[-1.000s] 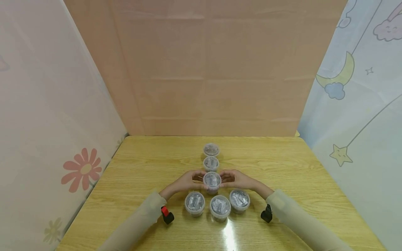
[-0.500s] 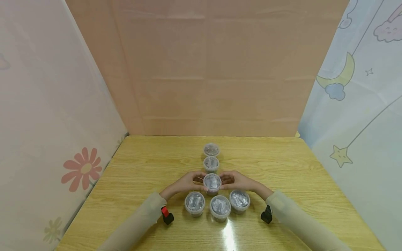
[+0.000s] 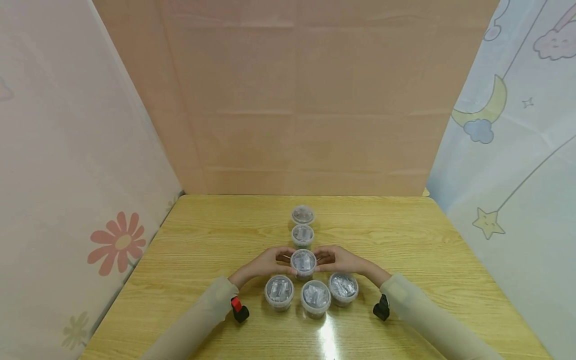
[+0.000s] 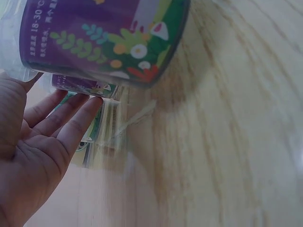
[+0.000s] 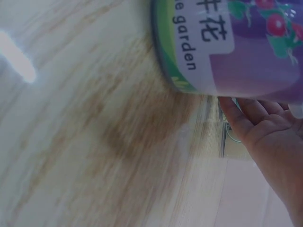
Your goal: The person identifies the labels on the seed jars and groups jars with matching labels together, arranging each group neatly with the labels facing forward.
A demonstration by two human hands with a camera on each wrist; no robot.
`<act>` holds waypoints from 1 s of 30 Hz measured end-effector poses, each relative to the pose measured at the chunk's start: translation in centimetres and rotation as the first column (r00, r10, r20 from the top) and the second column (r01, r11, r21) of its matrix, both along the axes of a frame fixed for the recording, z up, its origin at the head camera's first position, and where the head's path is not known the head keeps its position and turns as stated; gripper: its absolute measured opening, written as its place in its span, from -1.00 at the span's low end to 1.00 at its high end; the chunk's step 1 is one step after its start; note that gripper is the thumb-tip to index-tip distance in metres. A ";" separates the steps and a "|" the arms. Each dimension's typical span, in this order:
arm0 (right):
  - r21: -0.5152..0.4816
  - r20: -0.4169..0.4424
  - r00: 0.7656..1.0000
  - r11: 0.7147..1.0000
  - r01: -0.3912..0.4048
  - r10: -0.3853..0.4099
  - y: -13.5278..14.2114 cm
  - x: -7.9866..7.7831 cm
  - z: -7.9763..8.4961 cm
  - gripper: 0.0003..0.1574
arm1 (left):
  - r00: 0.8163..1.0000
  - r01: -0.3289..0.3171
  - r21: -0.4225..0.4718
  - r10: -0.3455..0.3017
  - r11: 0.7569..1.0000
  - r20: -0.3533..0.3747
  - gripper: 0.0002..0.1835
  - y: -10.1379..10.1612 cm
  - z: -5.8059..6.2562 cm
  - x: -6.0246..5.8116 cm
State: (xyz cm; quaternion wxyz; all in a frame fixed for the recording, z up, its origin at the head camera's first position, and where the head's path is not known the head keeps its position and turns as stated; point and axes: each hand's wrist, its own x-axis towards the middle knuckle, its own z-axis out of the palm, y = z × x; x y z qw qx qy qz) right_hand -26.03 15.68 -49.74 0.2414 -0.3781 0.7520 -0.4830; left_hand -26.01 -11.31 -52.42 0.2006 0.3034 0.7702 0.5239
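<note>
In the head view, a lidded clear plastic tub [image 3: 304, 264] is at mid-table between both hands. My left hand [image 3: 272, 262] holds its left side, thumb toward the near side and fingers toward the far side. From the opposite side my right hand [image 3: 339, 259] grips it the same way. Foil-like packets show through its lid. The left wrist view has a purple tub with printed leaves and flowers [image 4: 104, 40] looming close, the left fingers [image 4: 78, 125] reaching beyond it. Another purple-labelled tub [image 5: 255, 66] partly hides the right fingers in the right wrist view.
Two similar tubs stand in line behind the held one, a far tub [image 3: 303, 214] and a nearer tub [image 3: 302, 235]. In front are a left tub [image 3: 279, 291], a middle tub [image 3: 315, 297] and a right tub [image 3: 343, 287], on a wooden table [image 3: 202, 230].
The held tub and both hands have shifted slightly toward the person, mostly in the first half second. The other tubs have stayed in place.
</note>
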 end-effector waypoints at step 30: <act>0.047 -0.073 0.997 0.998 0.037 -0.034 0.8 -0.6 0.2 -0.50 | 0.999 0.040 0.015 -0.040 0.999 0.004 -0.54 -1.3 0.2 -0.1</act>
